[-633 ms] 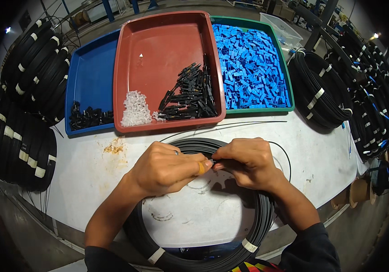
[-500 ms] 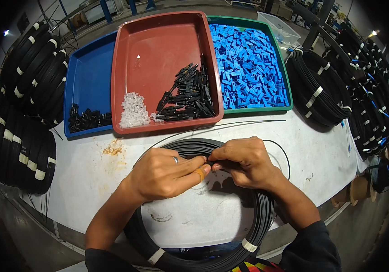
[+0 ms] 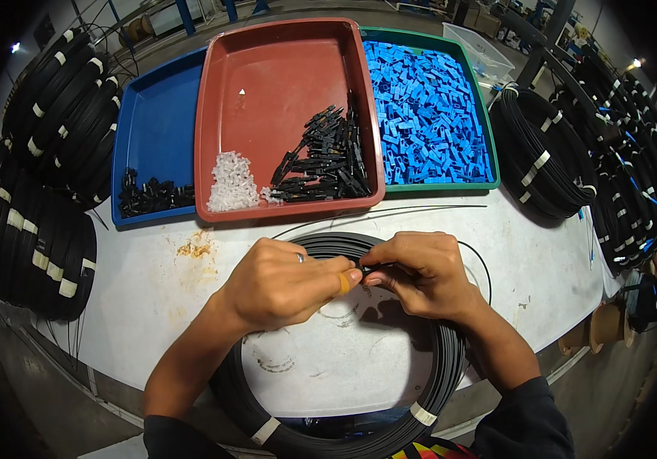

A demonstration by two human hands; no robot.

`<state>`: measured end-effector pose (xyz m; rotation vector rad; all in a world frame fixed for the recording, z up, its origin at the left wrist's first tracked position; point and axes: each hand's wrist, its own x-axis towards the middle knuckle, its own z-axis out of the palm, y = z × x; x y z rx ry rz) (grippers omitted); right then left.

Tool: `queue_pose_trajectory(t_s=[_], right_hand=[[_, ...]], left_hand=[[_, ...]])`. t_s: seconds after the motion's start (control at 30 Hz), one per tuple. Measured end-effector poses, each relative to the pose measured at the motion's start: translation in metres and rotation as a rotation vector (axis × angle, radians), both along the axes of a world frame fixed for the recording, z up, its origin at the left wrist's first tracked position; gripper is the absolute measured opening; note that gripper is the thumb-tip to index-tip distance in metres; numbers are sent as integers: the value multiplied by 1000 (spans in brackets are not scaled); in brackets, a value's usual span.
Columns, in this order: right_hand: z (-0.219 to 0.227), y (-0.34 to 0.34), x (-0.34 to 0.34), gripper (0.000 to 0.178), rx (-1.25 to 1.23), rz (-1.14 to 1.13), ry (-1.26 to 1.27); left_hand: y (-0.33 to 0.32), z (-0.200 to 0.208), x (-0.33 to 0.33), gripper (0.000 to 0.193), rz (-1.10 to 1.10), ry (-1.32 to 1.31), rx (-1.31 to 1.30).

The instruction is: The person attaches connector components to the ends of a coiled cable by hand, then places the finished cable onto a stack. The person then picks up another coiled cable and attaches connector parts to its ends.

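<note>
A large coil of black cable [image 3: 451,359] rests over the near edge of the table, with white bands wrapped round it. At its far side my left hand [image 3: 286,283] and my right hand [image 3: 424,271] meet, both closed in a pinch. Between the fingertips a small black piece [image 3: 364,269] shows; most of it is hidden, so its exact kind is unclear. The left hand wears a ring and a tan strip round one finger. A loose cable end [image 3: 451,206] reaches out beyond the coil toward the trays.
A red tray [image 3: 220,99] holds black connector parts [image 3: 325,157] and small clear pieces [image 3: 232,183]. Beside it stand a blue tray [image 3: 152,115] with black parts and a green tray [image 3: 489,164] of blue clips [image 3: 428,115]. More cable coils [image 3: 45,260] flank the white table [image 3: 145,321].
The left hand has tilted slightly, its knuckles higher, and its fingertips stay against the right hand's. The view has shifted a little; trays and coil are otherwise as before.
</note>
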<state>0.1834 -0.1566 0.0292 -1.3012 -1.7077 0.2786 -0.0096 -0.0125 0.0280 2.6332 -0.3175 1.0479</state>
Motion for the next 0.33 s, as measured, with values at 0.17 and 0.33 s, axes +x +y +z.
queue_pose_trajectory(t_s=[0.17,0.33], right_hand=[[-6,1,5,21,0,10,-73],[-4,1,5,20,-22,43,9]], left_hand=[[-1,1,3,5,-35,35,38],[-3,0,1,4,19,-59,205]])
